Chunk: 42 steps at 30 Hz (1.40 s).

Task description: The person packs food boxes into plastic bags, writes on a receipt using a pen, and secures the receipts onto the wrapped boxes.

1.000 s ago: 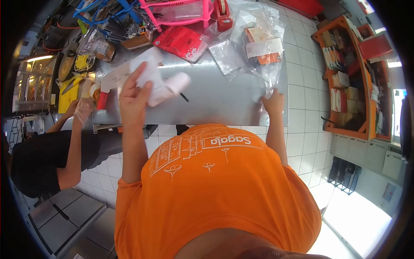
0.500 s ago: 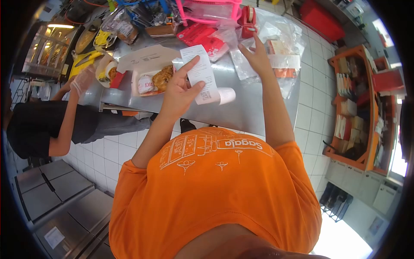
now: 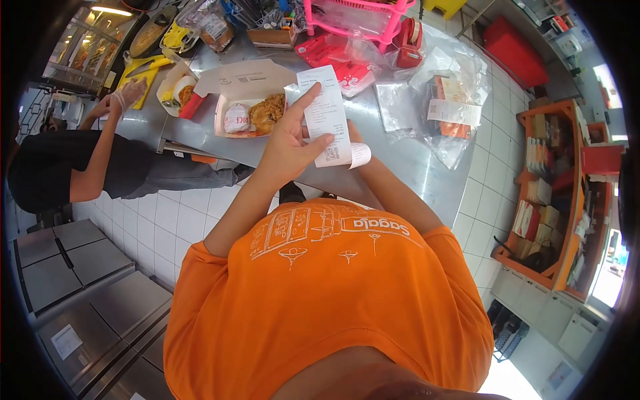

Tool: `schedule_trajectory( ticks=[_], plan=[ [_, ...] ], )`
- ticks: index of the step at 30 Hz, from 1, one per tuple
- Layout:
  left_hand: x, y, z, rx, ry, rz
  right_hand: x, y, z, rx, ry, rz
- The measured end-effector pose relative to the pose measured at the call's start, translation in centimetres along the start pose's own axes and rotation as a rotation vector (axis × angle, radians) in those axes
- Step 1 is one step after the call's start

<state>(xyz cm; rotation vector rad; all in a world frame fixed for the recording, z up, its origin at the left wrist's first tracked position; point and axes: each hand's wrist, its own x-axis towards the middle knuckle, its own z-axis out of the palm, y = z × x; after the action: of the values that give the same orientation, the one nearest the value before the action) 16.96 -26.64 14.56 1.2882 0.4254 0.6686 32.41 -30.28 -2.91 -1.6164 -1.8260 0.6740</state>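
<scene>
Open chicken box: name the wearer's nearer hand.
Left. The left hand, holding the receipt, is at the near right corner of the box; the right hand is farther right, mostly hidden behind the receipt.

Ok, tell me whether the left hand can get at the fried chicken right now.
Probably not yet: the fried chicken lies uncovered beside the left hand, but that hand grips the receipt and would likely need freeing first.

Bright overall; a lamp (image 3: 111,11) glows upper left, the desk (image 3: 413,160) gleams, the lower right burns out white; fisheye bends edges into black corners
</scene>
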Motion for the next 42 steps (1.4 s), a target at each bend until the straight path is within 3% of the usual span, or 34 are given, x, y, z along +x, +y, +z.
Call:
schedule_trajectory(
  ticks=[2,3,5,8,11,14,17,18,20,23,24,25,28,29,33,36,42],
  plan=[
    [-0.1,0.0,-0.1,0.002,-0.012,-0.012,-3.1,0.5,-1.4,-0.435,0.036,-0.037],
    [-0.1,-0.1,-0.2,0.001,-0.012,-0.015,-4.7,1.5,-1.6,-0.372,0.035,0.037],
    [0.0,-0.5,-0.2,-0.005,-0.018,-0.019,-6.5,-0.8,-4.2,0.023,0.045,0.439],
    [0.3,-1.0,0.2,-0.029,-0.039,-0.043,-8.8,-3.5,-7.9,0.799,0.476,0.609],
    [0.6,-2.2,1.3,0.037,-0.074,-0.119,-9.2,-9.6,-10.6,0.991,0.48,0.418],
    [1.3,-4.2,2.2,0.187,-0.099,-0.093,-9.5,-9.8,-9.7,0.728,0.308,0.531],
    [2.4,-7.5,1.7,0.232,-0.053,-0.113,-11.4,-8.2,-8.4,0.817,0.303,0.67],
    [2.8,-9.6,1.0,0.405,-0.059,-0.033,-12.2,-7.8,-7.9,0.859,0.304,0.711],
    [3.2,-14.5,-1.0,0.748,-0.075,0.133,-14.5,-5.0,-5.5,0.61,0.258,0.826],
    [2.4,-18.3,-3.0,1.353,-0.151,0.122,-16.3,-3.6,-6.0,0.453,0.295,1.03],
    [2.5,-18.4,-3.2,1.358,-0.152,0.136,-16.5,-3.4,-6.7,0.435,0.326,1.102],
    [2.6,-18.5,-3.4,1.363,-0.154,0.149,-16.4,-3.7,-7.7,0.649,0.437,1.185],
    [2.6,-18.7,-3.6,1.374,-0.172,0.13,-15.5,-2.3,-7.1,0.81,0.785,0.704],
    [2.7,-18.6,-3.6,1.377,-0.179,0.117,-14.9,-1.7,-7.2,0.689,0.73,0.619],
    [2.7,-18.3,-3.6,1.428,-0.106,0.156,-11.6,-1.3,-6.7,0.775,0.537,0.735],
    [2.9,-18.2,-3.7,1.443,-0.114,0.16,-8.5,-0.3,-4.2,0.745,0.622,0.586],
    [2.8,-18.3,-3.9,1.443,-0.13,0.153,-5.5,-0.6,-2.7,0.507,0.487,0.431]
  ],
)
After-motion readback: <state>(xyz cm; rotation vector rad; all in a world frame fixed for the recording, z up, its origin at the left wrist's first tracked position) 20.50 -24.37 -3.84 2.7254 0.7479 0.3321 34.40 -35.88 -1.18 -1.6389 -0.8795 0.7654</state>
